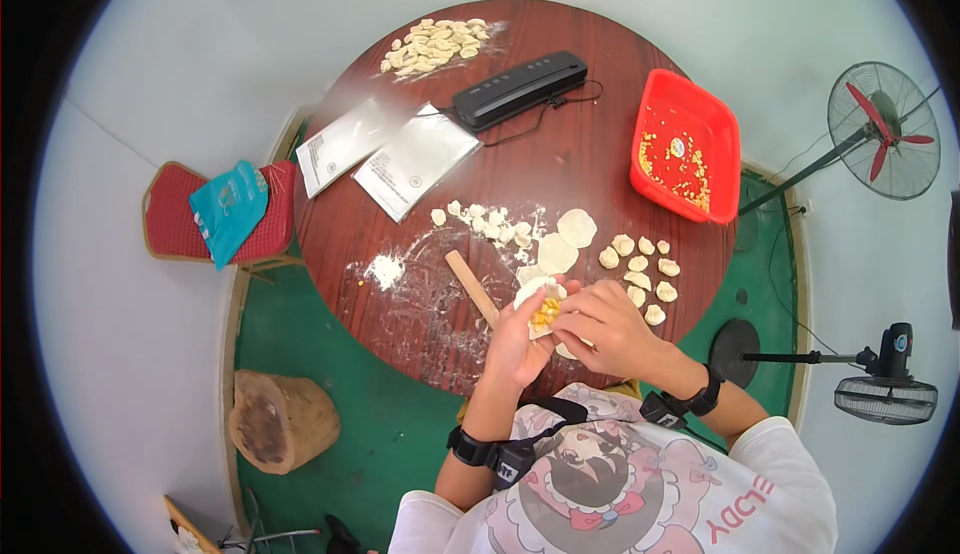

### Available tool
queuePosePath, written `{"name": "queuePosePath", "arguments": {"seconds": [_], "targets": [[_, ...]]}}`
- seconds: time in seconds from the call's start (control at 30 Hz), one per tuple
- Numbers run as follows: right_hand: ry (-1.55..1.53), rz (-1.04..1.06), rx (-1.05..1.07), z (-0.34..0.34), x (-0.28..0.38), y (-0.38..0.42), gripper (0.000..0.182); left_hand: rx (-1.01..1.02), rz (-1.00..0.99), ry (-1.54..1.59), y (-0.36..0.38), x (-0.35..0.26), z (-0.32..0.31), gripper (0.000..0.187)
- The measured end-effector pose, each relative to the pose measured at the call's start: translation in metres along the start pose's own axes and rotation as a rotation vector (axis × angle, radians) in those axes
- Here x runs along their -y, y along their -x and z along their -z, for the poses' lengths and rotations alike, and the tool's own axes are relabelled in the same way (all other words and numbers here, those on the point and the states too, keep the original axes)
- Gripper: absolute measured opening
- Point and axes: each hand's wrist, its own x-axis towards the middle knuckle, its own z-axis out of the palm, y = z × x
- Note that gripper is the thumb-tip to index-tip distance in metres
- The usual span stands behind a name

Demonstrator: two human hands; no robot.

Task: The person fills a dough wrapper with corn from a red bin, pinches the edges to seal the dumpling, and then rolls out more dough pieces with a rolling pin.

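Near the front edge of the round table, my left hand holds a round dough wrapper with yellow filling on it. The fingers of my right hand are bent together at the wrapper's right edge. Flat wrappers lie just beyond my hands, and a wooden rolling pin lies left of them. Folded dumplings sit in loose rows to the right. Small dough pieces and a heap of flour are farther left.
The round table carries a red basin with yellow bits, a black machine with a cord, silvery packets and many dumplings. Around it stand a red chair, a log stool and fans.
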Motion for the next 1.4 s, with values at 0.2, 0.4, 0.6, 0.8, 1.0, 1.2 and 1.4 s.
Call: {"name": "queuePosePath", "arguments": {"seconds": [0.2,0.4,0.6,0.8,1.0,1.2,1.4], "targets": [[-0.116,-0.201,-0.131,-0.002,0.005,0.001,0.015,-0.107,-0.017,-0.358,0.01,-0.004,-0.011,0.027],[-0.197,-0.344,-0.232,-0.005,0.007,0.005,0.01,0.087,0.067,-0.558,0.013,-0.013,-0.006,0.03],[-0.317,-0.472,-0.185,0.003,0.011,0.005,0.007,0.212,0.117,-0.653,0.013,-0.017,0.0,0.038],[-0.208,-0.382,-0.232,0.003,0.009,0.007,0.007,0.289,0.05,-1.035,0.017,-0.019,-0.013,0.028],[-0.372,-0.536,-0.316,0.017,0.017,0.004,0.015,0.177,0.023,-0.775,0.022,-0.017,-0.015,0.026],[-0.835,-0.821,-0.145,0.02,0.017,0.016,0.026,0.124,-0.16,-0.655,0.024,-0.016,-0.015,0.028],[-1.033,-0.882,-0.158,0.025,0.022,0.014,0.015,0.157,-0.252,-0.786,0.026,-0.013,-0.017,0.021]]}}
